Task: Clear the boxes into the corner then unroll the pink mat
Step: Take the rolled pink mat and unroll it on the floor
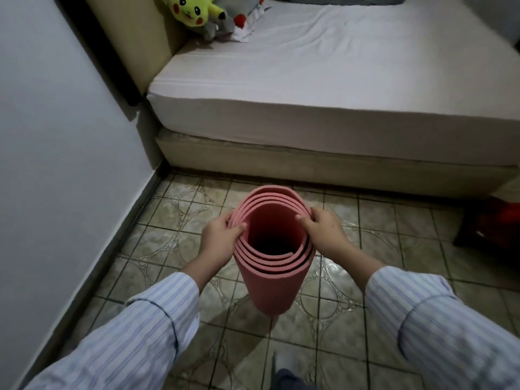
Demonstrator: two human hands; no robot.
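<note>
The pink mat point(271, 285) is rolled into a loose tube and stands upright over the tiled floor, its open top end facing me with several spiral layers showing. My left hand point(221, 239) grips the left side of the top rim, thumb inside the layers. My right hand point(323, 228) grips the right side of the rim in the same way. Both arms wear striped light-blue sleeves. No boxes are in view.
A bed with a white sheet point(323, 88) fills the far side, its base close beyond the mat. A yellow plush toy point(191, 9) lies at the bed's head. A white wall point(56, 136) runs along the left. A dark red object point(489, 223) sits on the floor at right.
</note>
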